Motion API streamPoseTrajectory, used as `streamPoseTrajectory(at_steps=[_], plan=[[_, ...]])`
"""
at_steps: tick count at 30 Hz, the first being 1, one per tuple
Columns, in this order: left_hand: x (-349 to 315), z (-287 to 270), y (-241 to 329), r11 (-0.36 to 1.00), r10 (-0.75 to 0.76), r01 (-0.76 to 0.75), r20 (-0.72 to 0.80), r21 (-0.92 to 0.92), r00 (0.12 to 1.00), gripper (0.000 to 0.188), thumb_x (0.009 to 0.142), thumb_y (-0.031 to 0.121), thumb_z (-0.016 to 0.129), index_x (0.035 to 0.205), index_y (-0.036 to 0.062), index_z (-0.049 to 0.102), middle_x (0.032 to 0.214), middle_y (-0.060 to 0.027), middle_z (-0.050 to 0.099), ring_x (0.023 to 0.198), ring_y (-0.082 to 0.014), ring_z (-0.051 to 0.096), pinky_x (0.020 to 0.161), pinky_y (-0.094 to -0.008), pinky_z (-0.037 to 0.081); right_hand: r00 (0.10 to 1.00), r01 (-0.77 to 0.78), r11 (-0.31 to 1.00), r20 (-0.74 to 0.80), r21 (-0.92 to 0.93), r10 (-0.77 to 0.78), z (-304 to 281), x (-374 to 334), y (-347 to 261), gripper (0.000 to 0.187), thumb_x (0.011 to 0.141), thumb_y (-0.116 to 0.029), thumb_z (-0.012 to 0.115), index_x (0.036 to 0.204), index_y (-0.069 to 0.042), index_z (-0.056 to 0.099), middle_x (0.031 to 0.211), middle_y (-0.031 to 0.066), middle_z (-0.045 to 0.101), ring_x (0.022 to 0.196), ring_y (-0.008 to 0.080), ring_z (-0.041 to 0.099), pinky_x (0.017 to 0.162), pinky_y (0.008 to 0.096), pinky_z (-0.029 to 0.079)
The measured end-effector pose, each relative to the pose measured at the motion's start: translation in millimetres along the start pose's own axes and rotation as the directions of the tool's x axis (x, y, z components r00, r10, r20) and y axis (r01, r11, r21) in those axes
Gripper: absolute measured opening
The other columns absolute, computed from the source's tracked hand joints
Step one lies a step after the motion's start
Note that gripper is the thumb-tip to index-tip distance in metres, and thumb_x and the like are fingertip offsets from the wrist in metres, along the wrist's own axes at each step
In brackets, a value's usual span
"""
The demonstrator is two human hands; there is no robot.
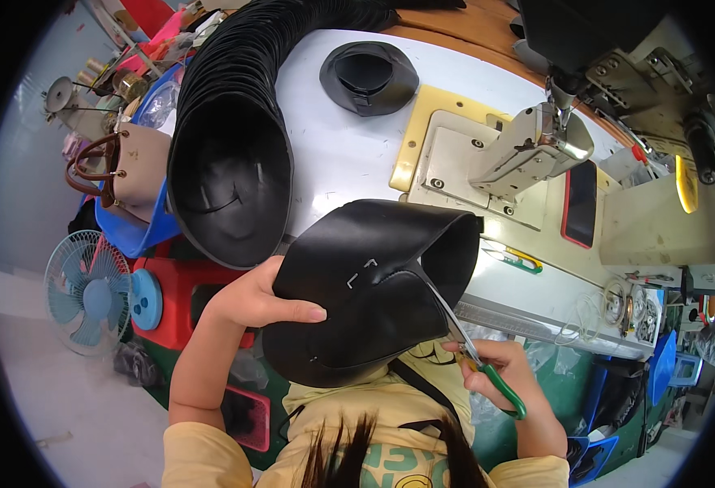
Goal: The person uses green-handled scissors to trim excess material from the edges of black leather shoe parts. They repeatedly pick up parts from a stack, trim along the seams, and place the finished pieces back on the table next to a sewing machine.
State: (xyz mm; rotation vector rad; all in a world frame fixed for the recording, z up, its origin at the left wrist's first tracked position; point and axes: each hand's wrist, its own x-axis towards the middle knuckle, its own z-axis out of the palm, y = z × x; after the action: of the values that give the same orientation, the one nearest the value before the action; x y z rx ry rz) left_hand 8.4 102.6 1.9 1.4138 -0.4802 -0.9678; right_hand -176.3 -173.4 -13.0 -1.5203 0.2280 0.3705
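My left hand (253,302) grips the left side of a curved black leather-like shell (349,301), thumb on its outer face and fingers behind it. The shell is held up in front of my body, its open end turned to the right. Small pale corner marks and a curved line or slit show on its face. My right hand (505,368) is closed round green-handled scissors (458,328). Their blades point up and left, with the tip against the shell near the curved line. Whether the blades are cutting into the material I cannot tell.
A long nested row of black shells (231,183) lies left on the white table. Behind is another black piece (369,78). A sewing machine (528,154), red-edged phone (579,203) and utility knife (513,257) are right. A fan (95,298) and handbag (142,167) are left.
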Motion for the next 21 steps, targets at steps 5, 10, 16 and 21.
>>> streamPoseTrajectory(at_steps=[5,10,16,21], plan=[[-2.8,-3.5,-3.6,0.997,-0.029,0.026,0.033,0.068,0.999,0.049,0.07,0.003,0.071,0.115,-0.0011,0.051,0.102,-0.0055,0.059,0.092,-0.0112,0.052,0.083,-0.0272,0.043,0.999,-0.004,1.0,0.034,-0.002,0.004,-1.6,2.1,-2.5,0.051,0.07,-0.026,0.075,0.114,-0.005,0.059,0.063,-0.0045,0.043,0.058,0.0035,0.037,0.052,0.0189,0.03],[-2.8,-6.3,-9.9,0.999,0.004,0.0,0.112,-0.037,0.994,0.055,0.071,0.011,0.072,0.118,-0.0029,0.048,0.108,-0.0081,0.057,0.096,-0.0125,0.053,0.084,-0.0273,0.043,0.997,-0.03,0.999,0.066,0.013,0.029,-0.1,8.4,-6.5,0.051,0.069,-0.024,0.076,0.114,-0.006,0.059,0.064,-0.0042,0.044,0.058,0.0033,0.038,0.052,0.0185,0.03],[15.3,-16.3,5.0,0.846,-0.093,0.197,0.227,-0.496,0.97,0.058,0.076,0.017,0.066,0.124,-0.0067,0.042,0.115,-0.0131,0.055,0.102,-0.0178,0.056,0.088,-0.0289,0.043,0.99,0.048,0.993,0.138,-0.104,-0.033,5.4,11.5,6.6,0.05,0.069,-0.023,0.077,0.112,-0.005,0.06,0.063,-0.0041,0.045,0.057,0.0028,0.038,0.051,0.0181,0.03],[23.2,-3.3,24.9,0.907,-0.244,0.251,0.063,-0.338,0.968,0.051,0.078,0.005,0.062,0.124,-0.0043,0.044,0.112,-0.0111,0.057,0.099,-0.0153,0.056,0.086,-0.0272,0.044,0.997,-0.051,0.998,0.063,0.03,0.049,9.0,8.8,0.6,0.048,0.069,-0.025,0.077,0.108,-0.003,0.06,0.062,-0.0029,0.044,0.056,0.0036,0.037,0.05,0.019,0.028]])
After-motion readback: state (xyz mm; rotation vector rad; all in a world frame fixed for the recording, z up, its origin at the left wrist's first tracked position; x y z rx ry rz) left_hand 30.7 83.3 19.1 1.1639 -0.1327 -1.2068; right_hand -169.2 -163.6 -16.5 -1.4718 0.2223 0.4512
